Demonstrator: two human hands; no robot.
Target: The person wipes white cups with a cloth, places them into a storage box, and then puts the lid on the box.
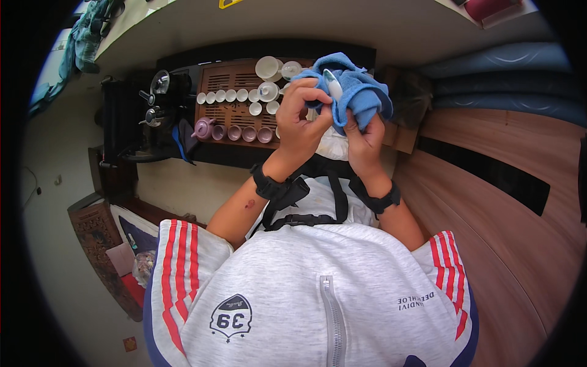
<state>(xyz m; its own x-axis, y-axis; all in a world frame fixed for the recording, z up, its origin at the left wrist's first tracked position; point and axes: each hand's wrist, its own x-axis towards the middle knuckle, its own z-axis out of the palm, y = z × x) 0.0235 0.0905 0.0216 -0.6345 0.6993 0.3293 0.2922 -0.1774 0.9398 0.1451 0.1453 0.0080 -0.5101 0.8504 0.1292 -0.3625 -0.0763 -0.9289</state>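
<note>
A blue cloth (368, 98) is bunched in my right hand (365, 142), whose thumb presses on its near edge. In a fold of the cloth lies a glossy white spoon-like piece (332, 84); its exact kind is hard to make out. My left hand (303, 116) is closed in a pinch at the near end of that piece, its fingertips against the cloth. Both hands are raised over the right end of a brown slatted tea tray (220, 77). Small white teacups (230, 95) stand in a row on the tray, left of my hands.
A purple teapot (203, 127) and several matching cups (249, 134) line the tray's near edge. A white bowl (268, 68) and a white lidded cup (268, 92) stand farther back. Left of the tray is a black stove unit with a kettle (160, 82). Wooden panelling (489, 208) rises at right.
</note>
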